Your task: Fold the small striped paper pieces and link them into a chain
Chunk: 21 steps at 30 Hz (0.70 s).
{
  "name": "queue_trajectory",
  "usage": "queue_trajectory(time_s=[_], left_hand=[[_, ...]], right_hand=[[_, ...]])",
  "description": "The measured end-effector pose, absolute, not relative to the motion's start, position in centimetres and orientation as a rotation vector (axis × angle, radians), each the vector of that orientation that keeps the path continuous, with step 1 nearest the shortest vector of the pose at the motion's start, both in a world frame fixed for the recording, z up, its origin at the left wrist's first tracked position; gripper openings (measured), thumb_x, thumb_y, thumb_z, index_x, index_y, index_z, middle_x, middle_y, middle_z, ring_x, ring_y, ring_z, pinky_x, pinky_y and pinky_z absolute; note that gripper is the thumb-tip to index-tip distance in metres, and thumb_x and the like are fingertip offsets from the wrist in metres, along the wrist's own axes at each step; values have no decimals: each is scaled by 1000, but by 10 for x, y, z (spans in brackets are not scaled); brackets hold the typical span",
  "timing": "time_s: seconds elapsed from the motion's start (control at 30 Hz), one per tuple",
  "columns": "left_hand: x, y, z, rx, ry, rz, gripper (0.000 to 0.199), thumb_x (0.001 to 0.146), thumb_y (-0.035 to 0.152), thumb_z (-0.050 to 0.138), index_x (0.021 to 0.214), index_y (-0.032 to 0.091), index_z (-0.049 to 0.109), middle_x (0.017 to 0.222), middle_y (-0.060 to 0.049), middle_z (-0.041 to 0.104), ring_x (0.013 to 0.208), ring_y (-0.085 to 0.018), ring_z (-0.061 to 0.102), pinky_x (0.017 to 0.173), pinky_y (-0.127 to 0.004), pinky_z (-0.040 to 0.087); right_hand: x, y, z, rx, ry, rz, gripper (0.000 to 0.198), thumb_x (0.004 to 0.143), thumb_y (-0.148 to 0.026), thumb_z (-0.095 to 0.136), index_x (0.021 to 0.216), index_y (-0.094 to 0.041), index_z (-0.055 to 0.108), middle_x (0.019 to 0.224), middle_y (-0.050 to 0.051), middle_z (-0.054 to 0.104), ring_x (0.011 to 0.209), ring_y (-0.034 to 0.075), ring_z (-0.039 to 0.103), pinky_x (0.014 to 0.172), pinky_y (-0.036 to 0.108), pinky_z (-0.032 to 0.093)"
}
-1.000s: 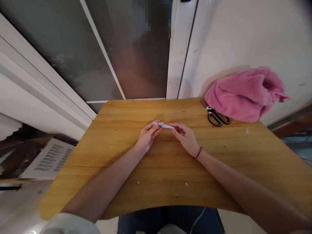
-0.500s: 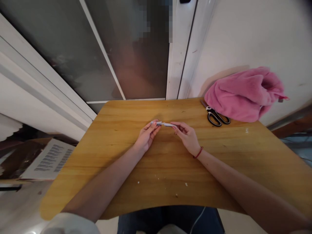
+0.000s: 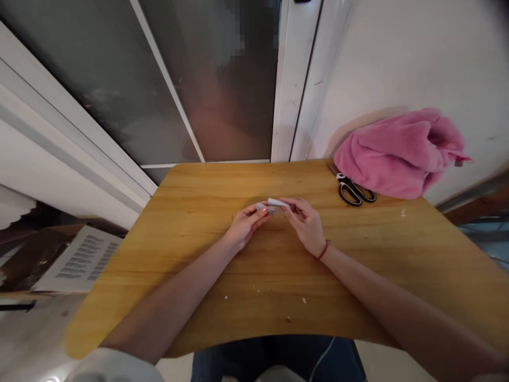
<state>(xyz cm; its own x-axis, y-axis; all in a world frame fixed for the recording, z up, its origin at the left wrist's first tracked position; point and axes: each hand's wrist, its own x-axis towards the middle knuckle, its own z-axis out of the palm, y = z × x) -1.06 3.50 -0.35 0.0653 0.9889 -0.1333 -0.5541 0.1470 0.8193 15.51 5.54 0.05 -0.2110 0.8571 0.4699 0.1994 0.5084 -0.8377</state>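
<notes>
Above the middle of the wooden table (image 3: 274,254), my left hand (image 3: 247,225) pinches a small whitish folded piece (image 3: 260,206) that looks like paper, between thumb and fingers. My right hand (image 3: 304,223), with a red cord at the wrist, is closed on a narrow pale strip (image 3: 277,202), also paper-like. The two pieces meet or overlap between the fingertips. Whether they are joined cannot be made out, and the fingers partly hide both.
Black-handled scissors (image 3: 352,191) lie at the back right, their blades partly beside a pink plush cloth bundle (image 3: 392,154) against the wall. Small white scraps (image 3: 304,301) dot the table's front. A sliding glass door (image 3: 230,106) stands behind; an open cardboard box (image 3: 43,254) sits at the left.
My left hand has moved right, bringing its piece against the strip in my right hand. The right hand has hardly moved; its strip is tilted slightly differently.
</notes>
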Motion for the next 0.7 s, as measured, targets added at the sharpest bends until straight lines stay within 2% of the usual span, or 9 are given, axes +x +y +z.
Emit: queue_trajectory(time_s=[0.23, 0.4, 0.57, 0.7], left_hand=[[-6, 30, -3, 806, 760, 1275, 21, 68, 20, 70, 89, 16, 70, 95, -4, 68, 91, -14, 61, 95, -30, 40], [-6, 30, -2, 822, 750, 1269, 24, 68, 22, 70, 91, 16, 69, 97, -5, 68, 93, -15, 61, 97, -32, 39], [-5, 29, 0, 767, 754, 1292, 28, 68, 20, 69, 96, 16, 68, 100, -6, 67, 93, -15, 62, 97, -31, 38], [-4, 29, 2, 724, 745, 1294, 24, 69, 19, 69, 92, 14, 69, 94, -5, 68, 88, -14, 62, 94, -29, 41]], right_hand=[[152, 48, 5, -833, -1879, 548, 23, 85, -26, 51, 105, -20, 59, 97, 6, 58, 80, 14, 55, 75, 30, 48], [151, 49, 5, -798, -1926, 544, 23, 85, -25, 50, 106, -20, 60, 102, 7, 59, 92, 16, 55, 81, 31, 48], [151, 50, 5, -810, -1957, 617, 23, 86, -27, 48, 105, -22, 61, 101, 7, 59, 93, 17, 55, 79, 31, 48], [152, 50, 6, -817, -1973, 641, 25, 86, -27, 47, 108, -23, 59, 103, 7, 56, 92, 17, 53, 79, 32, 47]])
